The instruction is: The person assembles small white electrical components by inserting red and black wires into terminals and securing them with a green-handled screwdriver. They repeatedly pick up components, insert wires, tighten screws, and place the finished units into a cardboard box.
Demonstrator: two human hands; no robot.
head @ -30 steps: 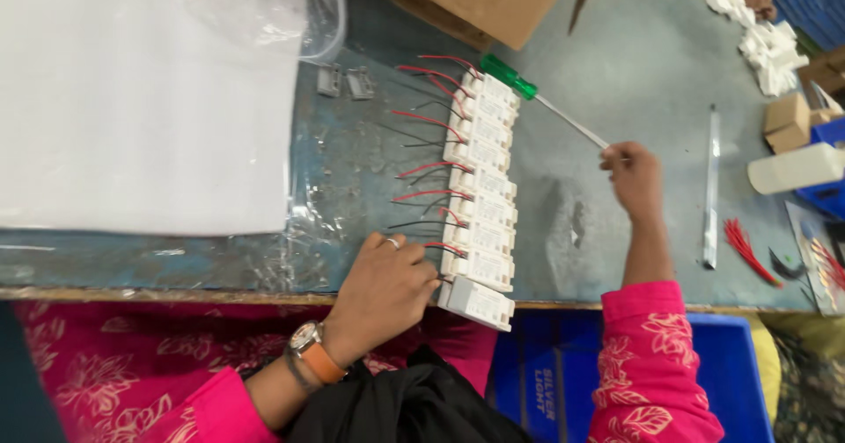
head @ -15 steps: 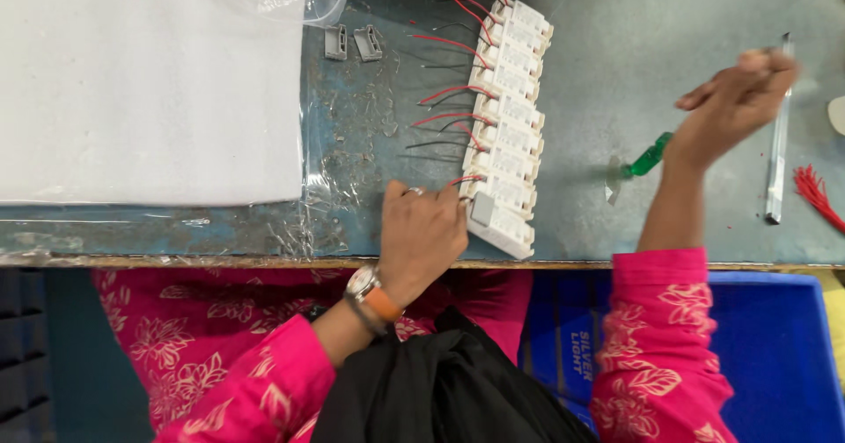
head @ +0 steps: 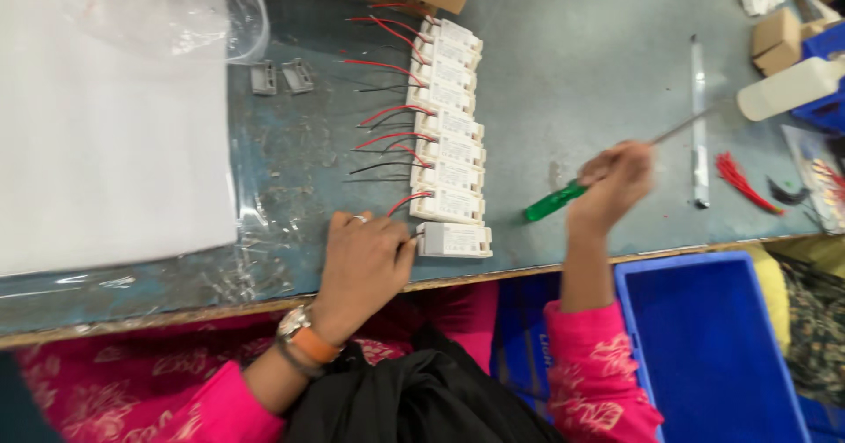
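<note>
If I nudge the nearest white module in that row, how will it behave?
The module looks like a small boxy plastic case, so probably light and apt to slide, not roll, on the bench. It lies flat, so tipping seems unlikely. The left hand touches its end; the thin wires on its neighbours would likely flop and snag.

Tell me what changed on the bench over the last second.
The right hand swung the green-handled screwdriver around; its handle now points toward the row of white modules. It kept hold throughout. The left hand stayed at the nearest module.
</note>
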